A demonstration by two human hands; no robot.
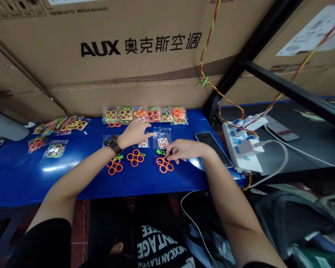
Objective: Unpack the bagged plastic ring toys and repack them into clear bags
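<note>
My left hand [136,132], with a dark watch on the wrist, reaches over the blue table with fingers stretched apart and nothing visible in them. Below it lies a clear bag with a printed card [143,143]. Another clear bag [162,138] with a card lies between my hands. My right hand [181,149] has its fingers curled at the edge of a cluster of orange rings [165,165] with green and purple pieces; thumb and fingertips seem pinched on it. To the left lie two similar ring clusters, one [135,158] in the middle and one [115,166] further left.
Filled bags of coloured rings [125,114] line the back, and more [72,124] are piled at left. A phone [213,149] lies right of my right hand, beside a power strip [240,147] with cables. A large cardboard box [134,70] stands behind.
</note>
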